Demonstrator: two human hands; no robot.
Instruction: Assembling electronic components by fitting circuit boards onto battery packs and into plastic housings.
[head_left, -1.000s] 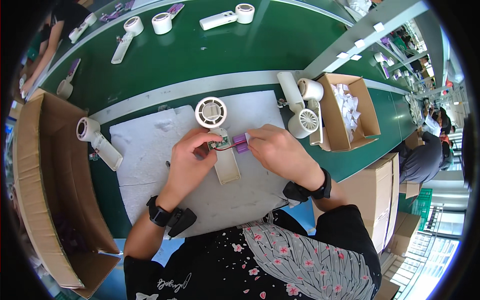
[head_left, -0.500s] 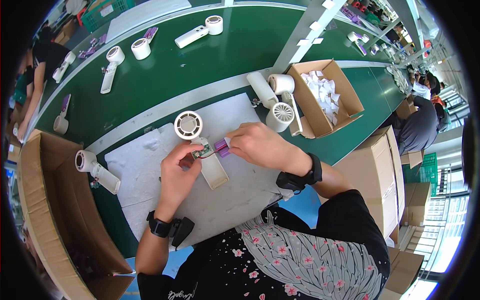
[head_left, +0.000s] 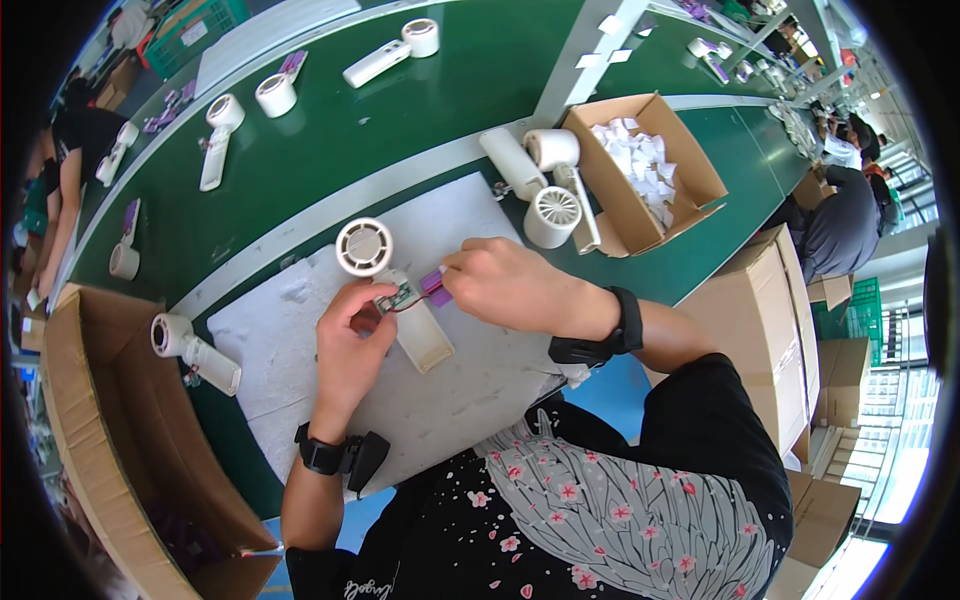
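Note:
A white handheld fan (head_left: 425, 343) lies on the pale padded mat (head_left: 420, 420), its round head away from me and its handle an open shell. My left hand (head_left: 352, 335) pinches a small green circuit board (head_left: 399, 297) over the upper handle. Thin wires run from the board to a purple battery pack (head_left: 436, 288) just right of the handle. Closed fingertips of my right hand (head_left: 505, 285) grip the pack's right end. A small white bit shows at those fingertips, too small to make out.
More white fans (head_left: 553, 215) stand beside an open carton (head_left: 690, 205) of white paper pieces. Another fan (head_left: 196, 352) lies left of the mat, near a deep cardboard box (head_left: 75, 400). Beyond a metal rail, several fans lie on the green belt (head_left: 330, 135). Co-workers sit at both sides.
The whole view has shifted slightly. My right fingers have moved in closer over the battery pack, and less of the white bit shows. My left hand keeps its pinch on the circuit board.

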